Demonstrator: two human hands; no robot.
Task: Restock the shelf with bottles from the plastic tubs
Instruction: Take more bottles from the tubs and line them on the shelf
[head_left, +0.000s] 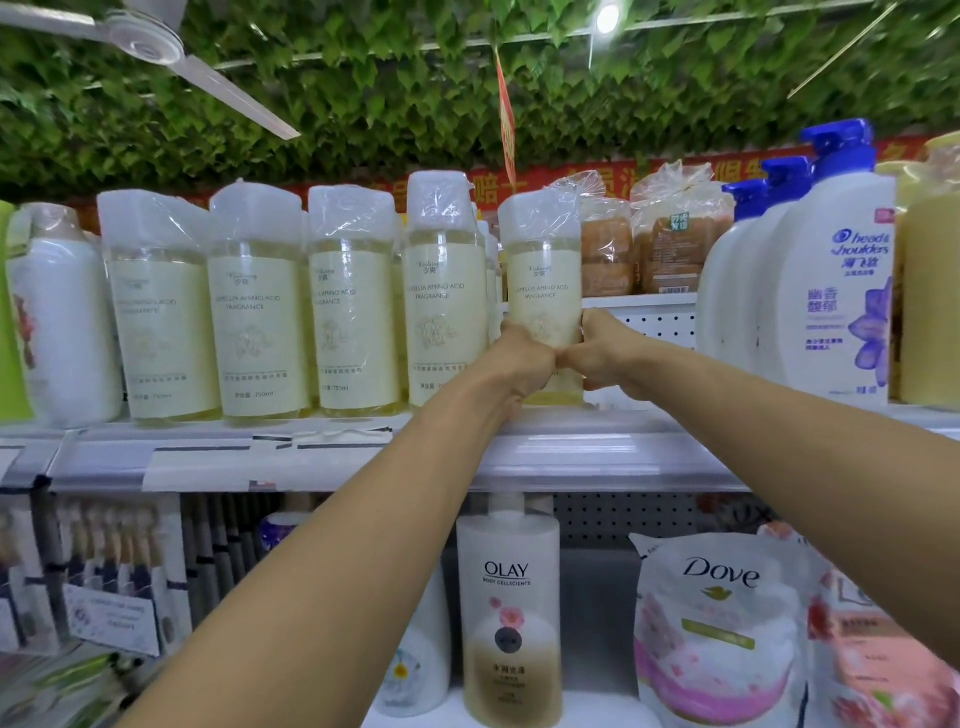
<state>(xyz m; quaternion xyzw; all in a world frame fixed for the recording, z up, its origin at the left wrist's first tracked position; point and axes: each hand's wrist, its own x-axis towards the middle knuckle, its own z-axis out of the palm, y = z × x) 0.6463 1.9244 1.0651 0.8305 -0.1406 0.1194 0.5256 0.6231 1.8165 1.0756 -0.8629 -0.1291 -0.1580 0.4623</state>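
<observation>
A pale yellow bottle (541, 270) with a cream label and a plastic-wrapped cap stands upright on the top shelf (597, 452). My left hand (519, 364) grips its lower left side and my right hand (605, 351) grips its lower right side, thumbs meeting in front. It sits at the right end of a row of several matching bottles (260, 306). A gap of bare shelf lies between it and the white Head & Shoulders pump bottles (831, 291). No plastic tubs are in view.
A white bottle (62, 317) stands at the far left. Wrapped bread loaves (670, 244) sit behind on another shelf. Below are an Olay bottle (511, 613), a Dove refill pouch (722, 623) and boxed goods (104, 566). A ceiling fan (156, 47) hangs overhead.
</observation>
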